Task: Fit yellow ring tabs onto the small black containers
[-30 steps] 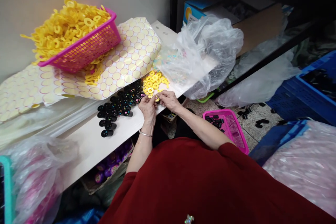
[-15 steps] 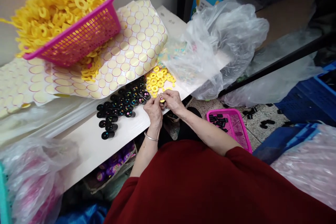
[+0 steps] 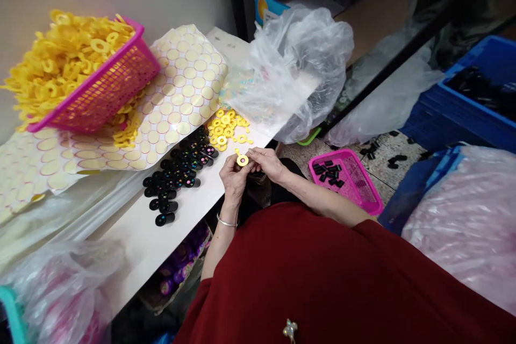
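My left hand (image 3: pixel 233 176) and my right hand (image 3: pixel 266 163) meet over the front edge of the white table. Between their fingertips is a yellow plastic ring (image 3: pixel 242 160) with a small tab, its centre dark; both hands pinch it. What lies under the ring is hidden by the fingers. Just beyond my hands is a small heap of yellow rings (image 3: pixel 221 130). To the left of my left hand stand several short black cylinders (image 3: pixel 164 220), many with coloured bits in their open ends.
A pink basket (image 3: pixel 116 83) heaped with yellow rings sits on dotted sticker sheets (image 3: pixel 183 97). Clear plastic bags (image 3: pixel 300 54) lie at the table's right end. On the floor are a pink tray (image 3: pixel 365 193) of black pieces and blue crates (image 3: pixel 427 113).
The camera view has shifted, so the table's contents appear further left and mostly lower. My fingers have turned the yellow ring, and its face and tab now show clearly.
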Available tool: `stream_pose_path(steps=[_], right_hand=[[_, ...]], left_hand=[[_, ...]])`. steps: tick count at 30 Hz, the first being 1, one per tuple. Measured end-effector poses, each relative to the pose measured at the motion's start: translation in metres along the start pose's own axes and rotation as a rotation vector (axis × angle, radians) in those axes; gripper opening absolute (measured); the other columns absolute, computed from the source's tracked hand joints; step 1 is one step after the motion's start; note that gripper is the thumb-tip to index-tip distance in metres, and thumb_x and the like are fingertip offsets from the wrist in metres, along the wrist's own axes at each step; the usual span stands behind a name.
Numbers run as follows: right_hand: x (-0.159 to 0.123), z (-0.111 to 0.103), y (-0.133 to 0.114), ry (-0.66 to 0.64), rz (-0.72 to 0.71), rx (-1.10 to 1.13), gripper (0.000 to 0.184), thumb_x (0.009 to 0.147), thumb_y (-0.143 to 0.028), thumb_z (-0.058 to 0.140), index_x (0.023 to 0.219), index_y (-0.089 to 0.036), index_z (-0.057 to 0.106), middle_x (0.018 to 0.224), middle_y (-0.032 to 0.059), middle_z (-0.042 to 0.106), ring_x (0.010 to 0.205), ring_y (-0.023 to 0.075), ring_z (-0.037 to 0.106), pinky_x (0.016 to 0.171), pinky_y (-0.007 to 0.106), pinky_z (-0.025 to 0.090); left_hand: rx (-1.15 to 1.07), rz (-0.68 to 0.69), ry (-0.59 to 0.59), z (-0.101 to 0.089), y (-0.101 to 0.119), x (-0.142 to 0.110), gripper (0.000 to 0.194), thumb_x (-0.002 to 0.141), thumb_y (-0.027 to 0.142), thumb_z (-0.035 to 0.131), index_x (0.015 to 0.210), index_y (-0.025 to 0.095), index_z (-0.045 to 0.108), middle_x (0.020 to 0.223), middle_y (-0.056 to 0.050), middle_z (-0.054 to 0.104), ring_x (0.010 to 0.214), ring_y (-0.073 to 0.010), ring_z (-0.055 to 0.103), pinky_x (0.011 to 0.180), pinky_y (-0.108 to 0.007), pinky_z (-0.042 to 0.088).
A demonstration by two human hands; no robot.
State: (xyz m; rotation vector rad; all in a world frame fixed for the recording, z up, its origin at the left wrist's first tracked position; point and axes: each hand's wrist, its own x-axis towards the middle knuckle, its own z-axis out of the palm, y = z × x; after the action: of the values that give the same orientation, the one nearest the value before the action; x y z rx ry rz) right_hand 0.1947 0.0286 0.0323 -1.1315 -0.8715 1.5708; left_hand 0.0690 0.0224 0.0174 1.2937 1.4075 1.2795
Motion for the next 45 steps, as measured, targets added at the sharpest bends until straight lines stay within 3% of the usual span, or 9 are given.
stream_pose_path(steps=[4,7,9,17,27,31,36,41,45], right_hand=[[-0.018,-0.030,-0.005,0.100,0.100,0.040,0.042,0.069,-0.055,0.069,0.064,-0.013,0.061,0.057,0.0003,0.058,0.049,0.0068,0.048,0.043,0.018,0.035],[-0.030,-0.050,-0.004,-0.126,0.305,0.254,0.045,0.063,-0.054,0.076,0.072,-0.013,0.060,0.066,0.0018,0.063,0.059,0.0114,0.059,0.052,0.023,0.049],[-0.036,-0.063,-0.002,-0.284,0.360,0.374,0.047,0.058,-0.050,0.080,0.077,-0.013,0.058,0.068,0.0012,0.065,0.063,0.0137,0.062,0.059,0.030,0.055],[-0.041,-0.094,0.008,-0.567,0.346,0.231,0.046,0.047,-0.018,0.086,0.081,-0.011,0.056,0.066,-0.0015,0.066,0.056,0.0105,0.062,0.051,0.020,0.051],[-0.050,-0.094,0.007,-0.489,0.213,0.133,0.045,0.042,-0.008,0.083,0.078,-0.012,0.058,0.075,-0.0042,0.064,0.067,0.0059,0.060,0.061,0.016,0.050],[-0.055,-0.091,0.015,-0.437,0.164,0.115,0.043,0.043,-0.008,0.082,0.077,-0.013,0.057,0.072,-0.0052,0.061,0.062,0.0049,0.056,0.056,0.015,0.046],[-0.049,-0.079,0.027,-0.346,0.119,0.131,0.040,0.054,-0.016,0.079,0.088,-0.014,0.058,0.075,-0.0027,0.064,0.065,0.0069,0.057,0.058,0.018,0.044],[-0.038,-0.066,0.017,-0.482,0.112,0.069,0.050,0.049,-0.013,0.079,0.095,-0.014,0.060,0.089,-0.0005,0.065,0.081,0.0107,0.060,0.073,0.023,0.048],[-0.036,-0.066,0.009,-0.554,0.130,0.024,0.049,0.047,-0.013,0.079,0.091,-0.014,0.058,0.086,-0.0022,0.062,0.077,0.0093,0.058,0.068,0.021,0.048]], left_hand=[[0.122,0.176,-0.335,-0.003,0.006,-0.011,0.041,0.056,0.041,0.082,0.091,0.021,0.072,0.089,-0.004,0.062,0.102,-0.0221,0.052,0.092,-0.037,0.044],[0.197,0.274,-0.541,-0.002,0.011,-0.015,0.041,0.063,0.046,0.078,0.096,0.022,0.071,0.094,-0.005,0.063,0.113,-0.0250,0.047,0.101,-0.044,0.040],[0.223,0.314,-0.658,0.001,0.013,-0.017,0.041,0.067,0.046,0.076,0.100,0.022,0.069,0.096,-0.006,0.063,0.116,-0.0251,0.046,0.104,-0.046,0.038],[0.346,0.392,-0.957,0.024,0.031,-0.028,0.027,0.070,0.037,0.074,0.091,0.020,0.071,0.095,-0.006,0.064,0.118,-0.0275,0.044,0.104,-0.050,0.037],[0.550,0.453,-0.981,0.033,0.030,-0.035,0.024,0.070,0.036,0.072,0.089,0.022,0.072,0.099,-0.006,0.066,0.124,-0.0318,0.038,0.106,-0.056,0.025],[0.581,0.445,-1.003,0.030,0.029,-0.038,0.026,0.072,0.038,0.071,0.093,0.024,0.071,0.103,-0.006,0.067,0.127,-0.0327,0.034,0.109,-0.061,0.016],[0.542,0.353,-0.914,0.017,0.019,-0.031,0.026,0.072,0.037,0.072,0.095,0.024,0.071,0.104,-0.006,0.066,0.124,-0.0302,0.039,0.108,-0.057,0.025],[0.450,0.329,-0.794,0.004,0.016,-0.027,0.029,0.070,0.036,0.075,0.094,0.021,0.071,0.100,-0.007,0.066,0.122,-0.0282,0.040,0.105,-0.049,0.033],[0.475,0.374,-0.791,0.004,0.021,-0.031,0.029,0.072,0.041,0.071,0.092,0.020,0.071,0.100,-0.007,0.065,0.119,-0.0289,0.041,0.103,-0.050,0.033]])
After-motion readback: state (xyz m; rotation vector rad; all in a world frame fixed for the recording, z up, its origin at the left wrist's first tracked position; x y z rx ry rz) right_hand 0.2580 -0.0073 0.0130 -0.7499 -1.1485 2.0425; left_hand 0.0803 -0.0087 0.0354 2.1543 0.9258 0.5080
